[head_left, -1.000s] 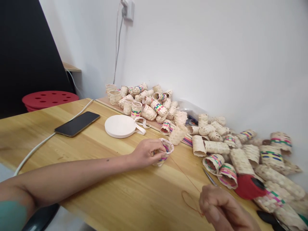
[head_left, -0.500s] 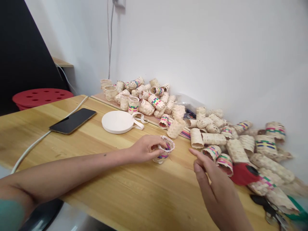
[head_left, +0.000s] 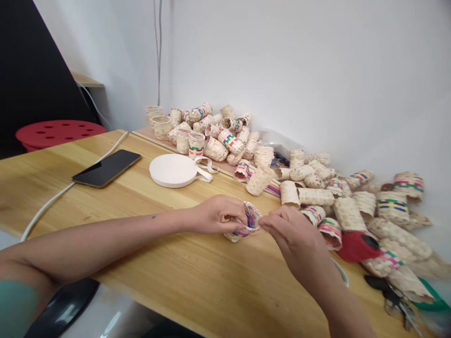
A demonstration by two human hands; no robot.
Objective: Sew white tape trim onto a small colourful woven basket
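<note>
A small woven basket (head_left: 237, 236) with pink and purple strips stands on the wooden table, its wrapped rim tilted toward the right. My left hand (head_left: 217, 214) is closed on the near-left side of that rim, thumb outside and fingers reaching in. At the rim's right side, my right hand (head_left: 298, 237) is closed in a pinch, fingertips touching or nearly touching the edge. Whatever thin thing those fingertips hold is too small to make out. Past my right wrist a pale curved band (head_left: 341, 272) shows, partly hidden by the arm.
Many woven baskets (head_left: 315, 196) lie piled along the wall. A white round lidlike disc (head_left: 172, 170) with a strap and a black phone (head_left: 107, 168) lie at left, a white cable (head_left: 49, 204) under the phone. Scissors (head_left: 394, 298) and a red object (head_left: 355, 247) are at right.
My right hand has moved left from beside the pile to the basket's rim, and its pointing finger has closed into a pinch. My left hand still grips the basket, which is tilted slightly more.
</note>
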